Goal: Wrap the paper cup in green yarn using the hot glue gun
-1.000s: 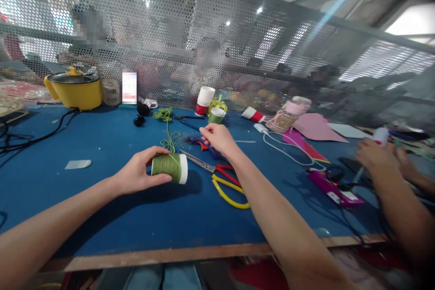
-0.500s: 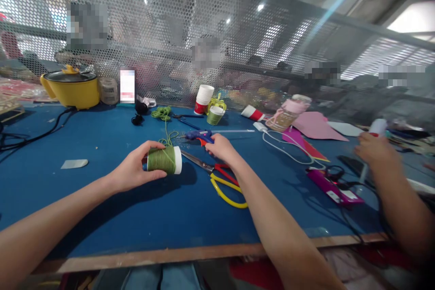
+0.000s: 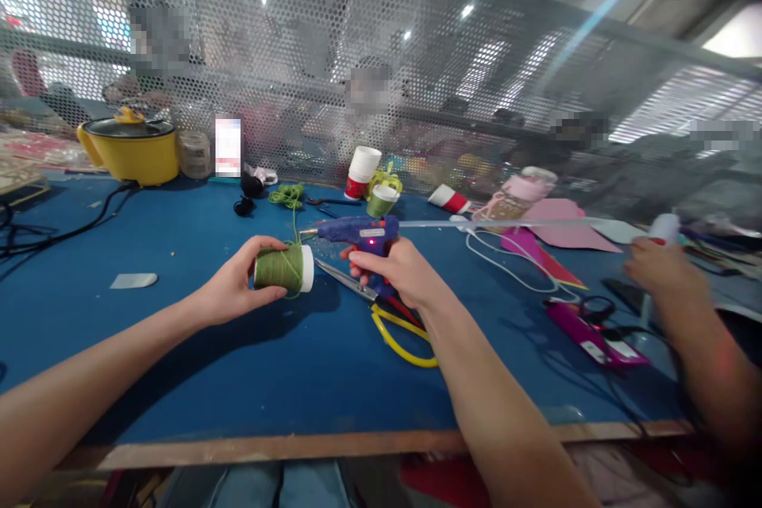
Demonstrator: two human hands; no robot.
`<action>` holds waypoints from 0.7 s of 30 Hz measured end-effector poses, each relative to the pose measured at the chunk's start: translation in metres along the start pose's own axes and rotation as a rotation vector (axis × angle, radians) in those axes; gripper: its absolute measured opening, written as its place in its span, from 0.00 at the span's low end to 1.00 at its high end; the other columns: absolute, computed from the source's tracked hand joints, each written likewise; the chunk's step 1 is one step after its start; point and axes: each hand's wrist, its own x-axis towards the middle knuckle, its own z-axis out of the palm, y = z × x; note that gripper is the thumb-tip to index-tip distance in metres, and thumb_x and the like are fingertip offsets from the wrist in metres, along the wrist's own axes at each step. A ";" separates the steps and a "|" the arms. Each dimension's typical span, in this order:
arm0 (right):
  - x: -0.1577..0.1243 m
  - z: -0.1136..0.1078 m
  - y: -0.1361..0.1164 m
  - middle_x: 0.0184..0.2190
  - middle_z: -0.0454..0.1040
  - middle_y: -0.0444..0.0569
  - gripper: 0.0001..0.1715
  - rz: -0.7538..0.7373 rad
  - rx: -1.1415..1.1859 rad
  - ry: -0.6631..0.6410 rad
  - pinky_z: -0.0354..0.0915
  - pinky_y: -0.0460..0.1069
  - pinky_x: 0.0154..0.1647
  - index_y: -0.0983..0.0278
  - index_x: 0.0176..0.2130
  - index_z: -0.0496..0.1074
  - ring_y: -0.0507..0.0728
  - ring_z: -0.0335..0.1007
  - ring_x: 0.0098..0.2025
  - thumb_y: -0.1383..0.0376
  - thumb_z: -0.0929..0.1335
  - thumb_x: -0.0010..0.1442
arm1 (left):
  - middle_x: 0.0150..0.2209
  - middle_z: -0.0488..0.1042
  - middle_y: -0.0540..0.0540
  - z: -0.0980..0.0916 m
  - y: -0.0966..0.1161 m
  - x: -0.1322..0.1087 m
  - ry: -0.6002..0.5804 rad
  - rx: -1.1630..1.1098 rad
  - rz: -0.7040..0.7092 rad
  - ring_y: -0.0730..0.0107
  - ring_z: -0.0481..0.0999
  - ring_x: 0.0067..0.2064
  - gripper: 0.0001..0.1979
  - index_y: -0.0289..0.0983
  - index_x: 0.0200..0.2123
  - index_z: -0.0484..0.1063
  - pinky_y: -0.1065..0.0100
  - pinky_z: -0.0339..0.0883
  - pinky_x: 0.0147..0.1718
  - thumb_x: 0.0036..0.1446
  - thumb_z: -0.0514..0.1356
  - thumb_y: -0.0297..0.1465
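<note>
A paper cup wound with green cord (image 3: 277, 270) lies on its side in my left hand (image 3: 241, 286), its white rim facing right. My right hand (image 3: 396, 274) is closed around the handle of a blue glue gun (image 3: 363, 232). A long clear glue stick (image 3: 494, 224) sticks out of the gun's back end. The metal nozzle points left, just above and beyond the cup's rim. From the cup a strand runs back to a loose bundle of green cord (image 3: 286, 194). Scissors (image 3: 396, 329) with yellow and red handles lie beneath my right hand.
Pliers (image 3: 327, 202), stacked paper cups (image 3: 363, 173) and another green-wound cup (image 3: 382, 201) are at the back. A yellow electric pot (image 3: 132, 151) stands back left. On the right are a purple power strip (image 3: 595, 337), cables and another person's hand (image 3: 670, 270) holding a white object.
My right hand has lifted the glue gun off the table, its nozzle now raised near the cup. My left hand still holds the wound cup, almost in place.
</note>
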 end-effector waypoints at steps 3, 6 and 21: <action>-0.007 0.006 -0.005 0.17 0.67 0.44 0.14 -0.038 -0.071 -0.008 0.60 0.44 0.18 0.68 0.29 0.71 0.47 0.60 0.17 0.58 0.68 0.48 | 0.42 0.65 0.45 -0.002 -0.004 0.002 0.046 0.057 0.020 0.67 0.69 0.37 0.23 0.38 0.46 0.57 0.64 0.65 0.36 0.46 0.60 0.31; -0.012 0.010 -0.008 0.14 0.65 0.41 0.13 -0.077 -0.135 0.034 0.58 0.44 0.16 0.67 0.27 0.68 0.47 0.58 0.15 0.58 0.68 0.48 | 0.42 0.65 0.44 -0.005 -0.008 0.004 0.098 0.105 0.044 0.65 0.69 0.39 0.24 0.38 0.46 0.57 0.61 0.65 0.38 0.46 0.60 0.31; -0.020 0.020 -0.020 0.11 0.64 0.41 0.13 -0.051 -0.435 0.124 0.58 0.44 0.17 0.65 0.21 0.65 0.49 0.59 0.13 0.59 0.66 0.49 | 0.46 0.60 0.43 -0.009 -0.013 0.006 0.089 0.250 0.241 0.59 0.62 0.50 0.21 0.40 0.45 0.58 0.54 0.58 0.49 0.47 0.60 0.26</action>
